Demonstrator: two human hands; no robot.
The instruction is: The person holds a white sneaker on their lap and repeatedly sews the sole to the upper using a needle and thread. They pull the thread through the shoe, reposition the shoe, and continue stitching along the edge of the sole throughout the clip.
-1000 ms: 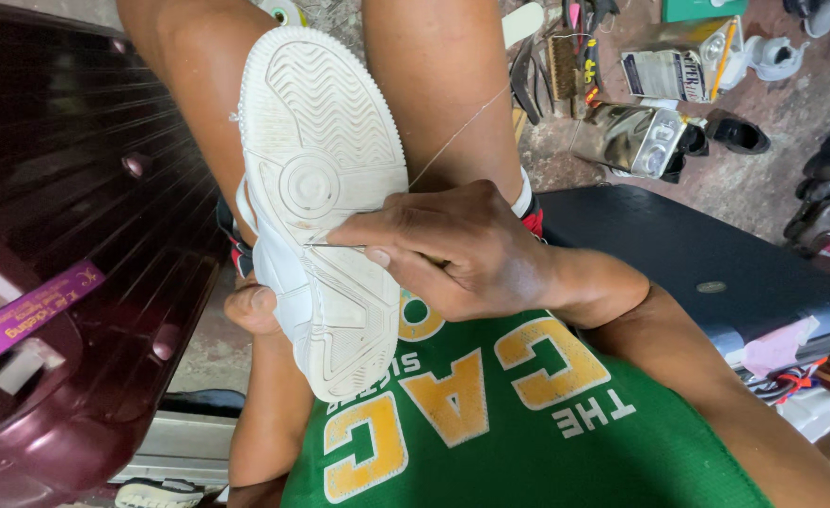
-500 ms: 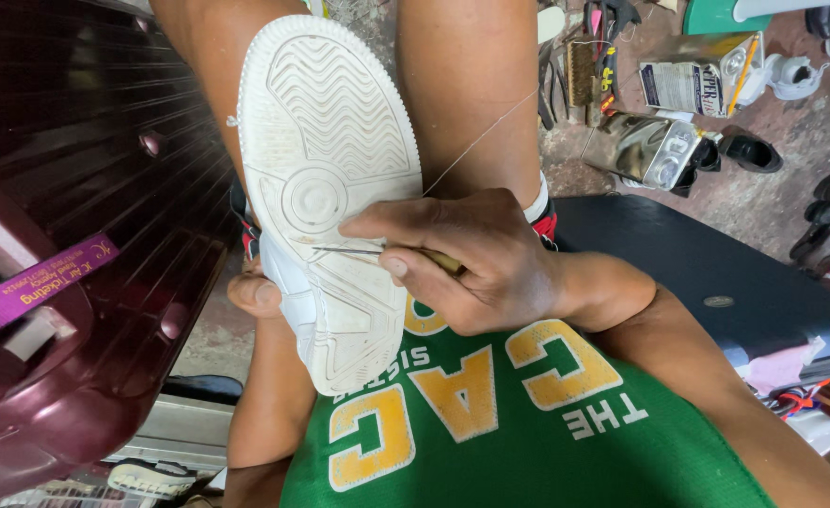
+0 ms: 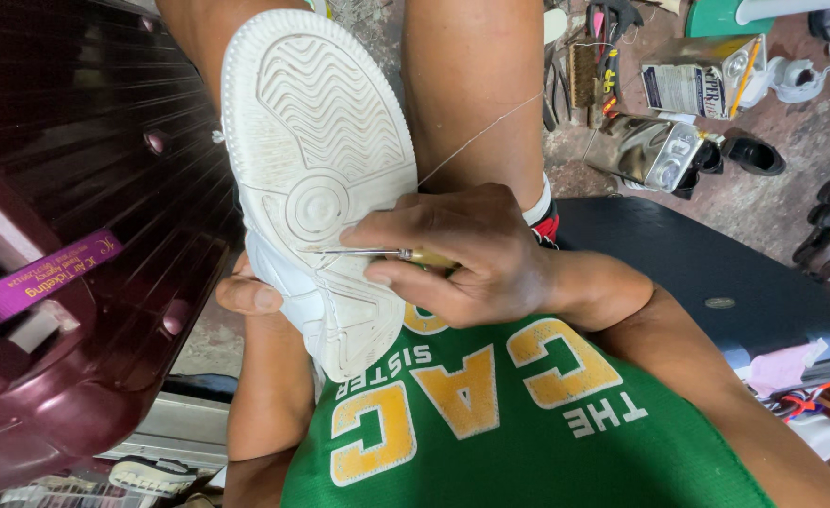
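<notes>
A white sneaker (image 3: 316, 160) is held sole-up between my knees, its wavy tread facing the camera. My left hand (image 3: 248, 293) grips the shoe from behind at its left edge; only the thumb and a fingertip show. My right hand (image 3: 462, 254) holds a stitching awl (image 3: 377, 253) with a thin metal shaft and a yellowish handle, its tip pressed against the sole near the round tread pattern. A thin thread (image 3: 481, 136) runs from the sole's right edge up and to the right, across my leg.
A dark red hard-shell suitcase (image 3: 67, 282) with a purple tag fills the left. A dark blue seat (image 3: 716, 273) lies at the right. On the ground behind sit metal tins (image 3: 702, 85), brushes and tools (image 3: 584, 66), and black shoes (image 3: 754, 155).
My right hand has pushed the awl leftward so more of the metal shaft shows against the sole. The view has shifted slightly; the sneaker stays held in place.
</notes>
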